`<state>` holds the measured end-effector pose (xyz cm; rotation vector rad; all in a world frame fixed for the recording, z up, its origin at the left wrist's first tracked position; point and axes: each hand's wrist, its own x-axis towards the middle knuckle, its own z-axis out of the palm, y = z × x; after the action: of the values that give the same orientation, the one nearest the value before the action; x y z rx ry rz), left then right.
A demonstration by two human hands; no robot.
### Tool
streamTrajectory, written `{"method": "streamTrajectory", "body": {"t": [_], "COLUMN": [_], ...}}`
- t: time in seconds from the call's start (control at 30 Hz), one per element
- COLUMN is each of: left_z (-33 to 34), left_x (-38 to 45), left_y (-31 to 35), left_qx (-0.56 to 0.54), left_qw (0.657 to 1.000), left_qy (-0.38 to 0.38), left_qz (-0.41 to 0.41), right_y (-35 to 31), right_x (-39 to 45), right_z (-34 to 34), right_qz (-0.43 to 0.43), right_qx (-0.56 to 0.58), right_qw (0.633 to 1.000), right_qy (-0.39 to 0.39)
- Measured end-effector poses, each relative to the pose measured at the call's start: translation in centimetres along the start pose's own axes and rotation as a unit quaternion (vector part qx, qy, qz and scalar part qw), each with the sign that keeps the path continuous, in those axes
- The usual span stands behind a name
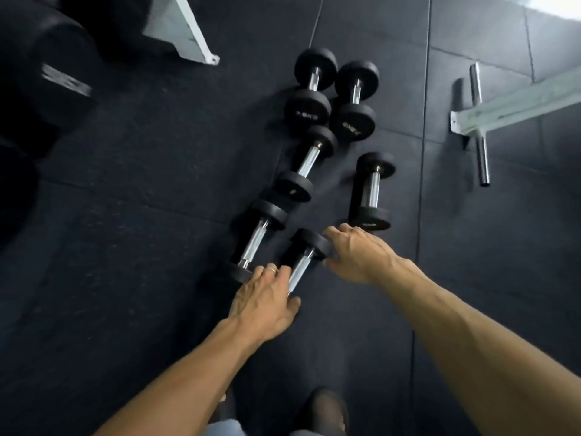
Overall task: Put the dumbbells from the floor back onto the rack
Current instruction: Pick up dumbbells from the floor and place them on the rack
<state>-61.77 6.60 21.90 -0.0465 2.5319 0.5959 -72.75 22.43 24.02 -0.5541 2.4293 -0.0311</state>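
Head view looks straight down at a dark rubber-tiled floor [157,215] where six black dumbbells with chrome handles lie in a loose cluster. Nearest the person is the closest dumbbell [303,261], lying at a slant. The left hand [267,302] sits over its lower end, fingers spread and lightly bent across the chrome handle, thumb down beside the bar; whether the fingers have actually closed round the handle cannot be told. A ring shows on one finger. The right hand [356,254] reaches in from the right with fingers extended, its fingertips at the upper head of that same dumbbell, touching or just short of it, gripping nothing.

Just left of it lies a second slanted dumbbell [256,239], and above that a third dumbbell [306,163]. To the right an upright-lying dumbbell [371,191] rests apart from the others. Farthest away two heavier dumbbells [330,92] lie side by side, touching. A pale metal frame foot [515,107] with a chrome peg [479,127] stands at the right, and another pale rack leg [185,29] at the top left beside large blurred black weights [53,83]. The person's shoes [327,410] show at the bottom edge.
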Motion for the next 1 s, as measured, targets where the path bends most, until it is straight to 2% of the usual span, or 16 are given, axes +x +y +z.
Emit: {"method": "streamTrajectory", "body": {"t": [0.1, 0.23, 0.37, 0.43, 0.63, 1.0], "left_z": [5.4, 11.2, 15.0, 16.4, 17.1, 16.1], "left_x": [5.4, 11.5, 15.1, 15.9, 17.4, 15.7], "left_y": [-1.6, -3.1, -4.0, -4.3, -5.2, -4.2], "left_qx": [-0.038, -0.068, -0.119, -0.099, -0.046, -0.097], "left_qw": [0.999, 0.997, 0.989, 0.990, 0.990, 0.977], "left_qy": [-0.025, -0.036, -0.056, -0.072, -0.102, -0.168], "left_qz": [-0.009, -0.029, -0.068, -0.077, -0.087, -0.093], "right_y": [2.7, 5.2, 6.7, 7.1, 7.5, 8.5], "right_x": [4.1, 9.2, 12.8, 14.0, 15.6, 13.4], "right_z": [5.6, 11.3, 15.4, 16.8, 18.7, 18.9], "right_qz": [0.023, 0.029, 0.015, 0.013, 0.013, 0.018], "right_qx": [0.036, 0.070, 0.113, 0.133, 0.176, 0.214], "right_qw": [0.999, 0.996, 0.991, 0.988, 0.975, 0.969], "right_qy": [-0.001, 0.036, 0.065, 0.080, 0.133, 0.120]}}
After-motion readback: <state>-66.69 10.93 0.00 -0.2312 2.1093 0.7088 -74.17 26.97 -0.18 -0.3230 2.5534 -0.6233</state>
